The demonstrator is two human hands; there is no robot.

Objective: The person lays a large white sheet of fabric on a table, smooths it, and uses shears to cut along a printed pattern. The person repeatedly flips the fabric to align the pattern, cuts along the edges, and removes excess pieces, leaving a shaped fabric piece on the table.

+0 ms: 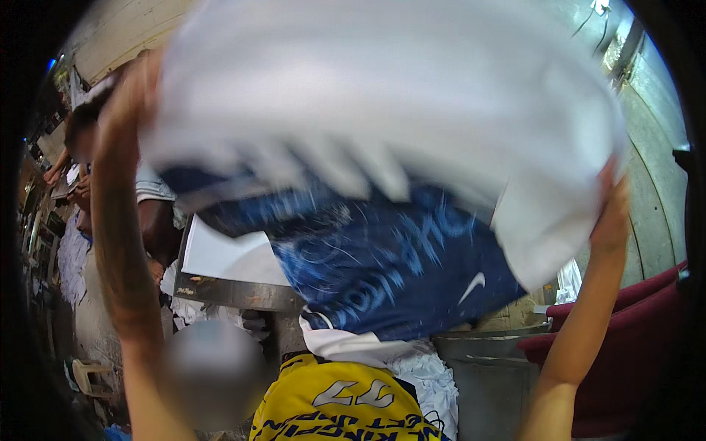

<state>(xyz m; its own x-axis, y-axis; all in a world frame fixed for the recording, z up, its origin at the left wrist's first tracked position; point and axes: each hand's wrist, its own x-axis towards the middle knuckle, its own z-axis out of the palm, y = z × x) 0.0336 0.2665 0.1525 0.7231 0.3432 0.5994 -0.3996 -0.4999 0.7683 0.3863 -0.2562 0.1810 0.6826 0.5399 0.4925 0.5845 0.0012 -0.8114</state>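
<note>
Raised high at both sides, my left hand (143, 95) and my right hand (610, 209) grip a large piece of white fabric (382, 81), blurred by motion, that spans the top of the view. My fingers are partly hidden at its edges. Beneath and behind its lower edge is navy printed fabric (390, 272) with light-blue designs, a small white mark and a white band along the bottom; whether it is joined to the white piece I cannot tell. A yellow printed garment (346, 404) shows at the bottom centre, below the navy fabric.
At the left, another person (81, 128) sits with hands near small items. A dark board (235, 290) bears white sheets. Crumpled white cloth (434, 389) lies by a dark grey surface (485, 375). Maroon material (618, 367) stands at right, a beige plastic stool (92, 375) at lower left.
</note>
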